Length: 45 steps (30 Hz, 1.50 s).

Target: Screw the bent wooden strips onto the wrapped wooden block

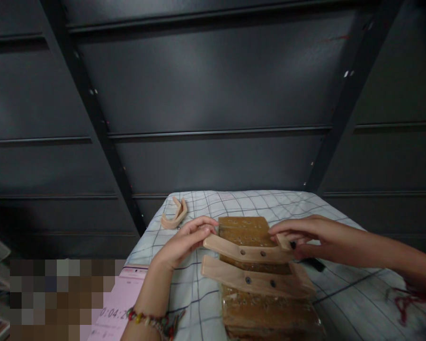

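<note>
A bent wooden piece (pixel 230 247) with two holes lies across a brown taped block (pixel 243 227). My left hand (pixel 188 239) has its thumb and fingers closed about the left end of this piece. At its right, upturned end, my right hand (pixel 305 233) curls its fingers and thumb around the wood, with a small black spot showing beside them. Closer to me, a second bent wooden piece (pixel 230 274) rests on the same block, with dark fasteners in its two holes. Part of a black object (pixel 315 264) shows beneath my right hand.
A checked white cloth (pixel 199 293) covers the surface under the block. Several more bent wooden pieces (pixel 175 219) lie at the far left. A pink screen with a timer (pixel 110 296) sits by my left forearm. Dark metal panels (pixel 216 85) rise behind.
</note>
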Tool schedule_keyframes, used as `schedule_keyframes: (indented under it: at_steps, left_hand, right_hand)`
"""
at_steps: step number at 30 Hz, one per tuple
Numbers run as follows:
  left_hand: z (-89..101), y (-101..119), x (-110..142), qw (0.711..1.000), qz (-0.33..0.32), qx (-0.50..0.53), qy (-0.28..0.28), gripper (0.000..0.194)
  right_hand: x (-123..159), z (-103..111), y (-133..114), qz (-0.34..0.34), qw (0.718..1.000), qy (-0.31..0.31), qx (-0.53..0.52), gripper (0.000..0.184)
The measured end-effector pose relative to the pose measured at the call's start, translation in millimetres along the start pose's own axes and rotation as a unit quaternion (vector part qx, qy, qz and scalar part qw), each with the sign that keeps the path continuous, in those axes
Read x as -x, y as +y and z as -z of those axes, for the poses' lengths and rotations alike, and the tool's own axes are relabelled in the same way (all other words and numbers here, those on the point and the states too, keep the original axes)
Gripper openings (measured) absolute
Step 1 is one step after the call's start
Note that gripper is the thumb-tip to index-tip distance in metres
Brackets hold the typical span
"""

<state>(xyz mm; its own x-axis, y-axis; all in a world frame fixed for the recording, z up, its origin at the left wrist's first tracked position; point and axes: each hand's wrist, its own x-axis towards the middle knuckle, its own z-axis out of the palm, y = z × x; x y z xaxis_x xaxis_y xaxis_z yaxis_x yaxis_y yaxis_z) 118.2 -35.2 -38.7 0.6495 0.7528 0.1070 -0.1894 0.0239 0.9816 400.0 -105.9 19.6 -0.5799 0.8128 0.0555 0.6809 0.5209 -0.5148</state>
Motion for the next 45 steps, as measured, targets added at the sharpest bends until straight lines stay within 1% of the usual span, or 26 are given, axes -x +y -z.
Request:
schedule_keyframes:
  at_steps: [3, 7, 8, 9, 10, 11, 13, 14, 16, 18, 20, 23, 26, 29, 33, 37, 41, 45]
  left_hand:
    - [0.1, -1, 0, 1.000, 0.000, 0.007, 0.009, 0.026]
    - [1.3, -1, 0, 1.000, 0.001, 0.014, 0.027, 0.028]
    - [2.6, -1, 0, 0.999, -0.003, 0.008, 0.040, 0.029]
    - [4.6, -1, -1, 0.998, -0.008, -0.016, 0.065, 0.031]
    - [7.4, -1, -2, 0.993, -0.014, -0.055, 0.104, 0.033]
    - [10.9, -1, -3, 0.983, -0.019, -0.103, 0.152, 0.035]
    - [20.0, -4, -7, 0.944, -0.025, -0.206, 0.256, 0.037]
    - [24.9, -6, -9, 0.926, -0.023, -0.239, 0.292, 0.034]
    - [33.7, -11, -11, 0.883, -0.017, -0.307, 0.355, 0.025]
    - [38.8, -16, -11, 0.837, -0.005, -0.384, 0.390, 0.015]
    - [38.8, -20, -9, 0.802, 0.016, -0.454, 0.389, 0.013]
    - [32.0, -24, -6, 0.768, 0.057, -0.528, 0.357, 0.017]
    - [24.2, -28, -6, 0.744, 0.099, -0.579, 0.320, 0.014]
    - [19.2, -32, -9, 0.728, 0.131, -0.606, 0.295, 0.020]
    - [15.8, -34, -12, 0.720, 0.153, -0.614, 0.285, 0.030]
    - [14.2, -31, -13, 0.719, 0.160, -0.609, 0.295, 0.035]
    - [14.9, -25, -13, 0.723, 0.141, -0.596, 0.319, 0.032]
    - [16.2, -23, -13, 0.736, 0.082, -0.577, 0.344, 0.026]
  right_hand:
    - [-1, 3, -3, -0.017, 1.000, -0.007, 0.010, 0.031]
    - [-3, 12, -8, -0.026, 0.999, 0.006, 0.028, 0.034]
    - [-5, 15, -11, -0.020, 0.999, 0.007, 0.031, 0.035]
    - [-9, 19, -14, -0.010, 0.999, 0.003, 0.035, 0.035]
    - [-13, 23, -19, 0.001, 0.999, -0.001, 0.043, 0.036]
    - [-20, 27, -24, 0.016, 0.998, -0.012, 0.060, 0.035]
    - [-37, 35, -35, 0.043, 0.990, -0.033, 0.131, 0.033]
    - [-48, 38, -40, 0.054, 0.987, -0.041, 0.144, 0.032]
    - [-74, 41, -48, 0.068, 0.982, -0.067, 0.163, 0.027]
    - [-103, 38, -52, 0.077, 0.973, -0.105, 0.190, 0.023]
    - [-131, 28, -51, 0.076, 0.961, -0.144, 0.222, 0.022]
    - [-167, 6, -47, 0.065, 0.942, -0.191, 0.267, 0.023]
    - [-191, -16, -43, 0.063, 0.928, -0.223, 0.294, 0.025]
    - [-205, -32, -39, 0.066, 0.917, -0.248, 0.306, 0.026]
    - [-213, -43, -34, 0.073, 0.909, -0.269, 0.310, 0.025]
    - [-214, -44, -26, 0.079, 0.911, -0.267, 0.305, 0.025]
    - [-205, -32, -16, 0.086, 0.923, -0.239, 0.291, 0.024]
    - [-180, -13, -6, 0.081, 0.938, -0.193, 0.275, 0.023]
